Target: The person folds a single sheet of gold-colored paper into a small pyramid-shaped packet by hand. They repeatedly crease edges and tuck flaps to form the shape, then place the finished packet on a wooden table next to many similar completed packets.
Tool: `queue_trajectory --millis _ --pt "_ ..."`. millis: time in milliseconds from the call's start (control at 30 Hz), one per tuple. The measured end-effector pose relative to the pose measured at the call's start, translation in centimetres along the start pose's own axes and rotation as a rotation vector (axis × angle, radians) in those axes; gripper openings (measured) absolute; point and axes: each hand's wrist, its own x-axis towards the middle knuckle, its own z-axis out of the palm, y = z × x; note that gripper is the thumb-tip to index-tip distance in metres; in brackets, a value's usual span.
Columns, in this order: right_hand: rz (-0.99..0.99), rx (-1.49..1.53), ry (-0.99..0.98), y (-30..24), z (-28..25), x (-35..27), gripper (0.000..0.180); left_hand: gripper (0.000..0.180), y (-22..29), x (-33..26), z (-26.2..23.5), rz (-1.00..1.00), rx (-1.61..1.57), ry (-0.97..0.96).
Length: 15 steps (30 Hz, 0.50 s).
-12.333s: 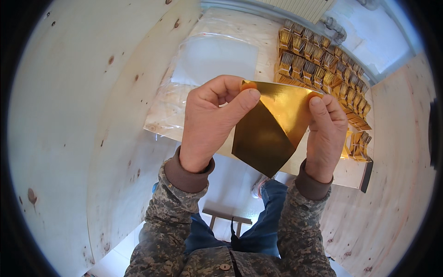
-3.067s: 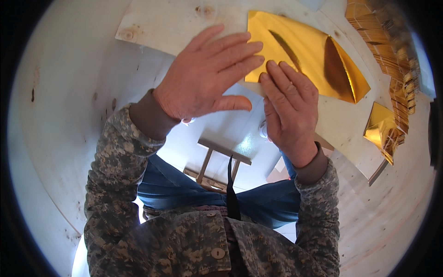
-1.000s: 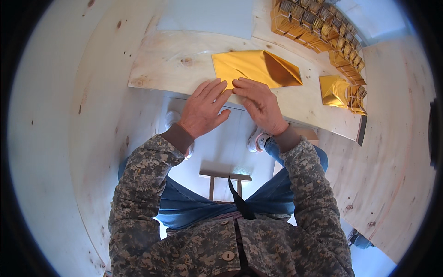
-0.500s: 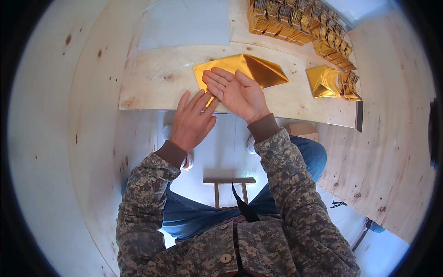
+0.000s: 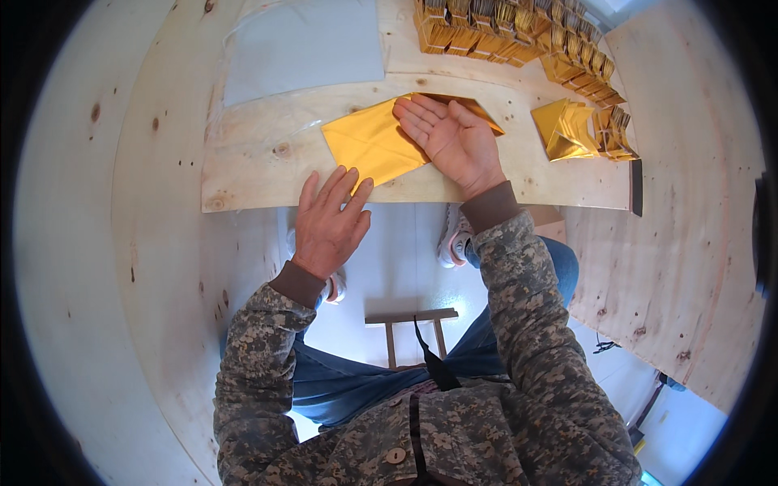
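A sheet of shiny gold foil paper (image 5: 369, 139) lies on the wooden table, partly folded, with a darker folded part at its right end. My left hand (image 5: 331, 220) is back up, fingers spread, the tips at the sheet's near edge. Turned palm up and held open, my right hand (image 5: 455, 147) rests over the right part of the sheet and hides some of it. Neither hand has anything in its fingers.
Rows of bundled gold foil pieces (image 5: 478, 36) stand at the back right. Nearer are folded gold papers (image 5: 567, 130) beside a small bundle. A pale grey-white sheet (image 5: 304, 53) lies at the back left. A wooden stool frame (image 5: 412, 317) is below.
My right hand has swept right across the foil paper, and the darker fold there now looks flatter. My left hand has moved slightly down and apart from it.
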Motion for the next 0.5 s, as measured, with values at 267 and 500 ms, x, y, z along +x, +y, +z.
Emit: queue_trajectory --millis 267,500 --pt "-0.119 0.064 0.092 -1.4 -0.4 0.8 0.056 0.046 0.1 0.0 0.0 -0.010 0.011 0.001" --pt "-0.318 0.103 0.127 -2.0 -1.1 1.3 0.059 0.046 -0.1 0.0 0.0 0.001 0.027 0.013"
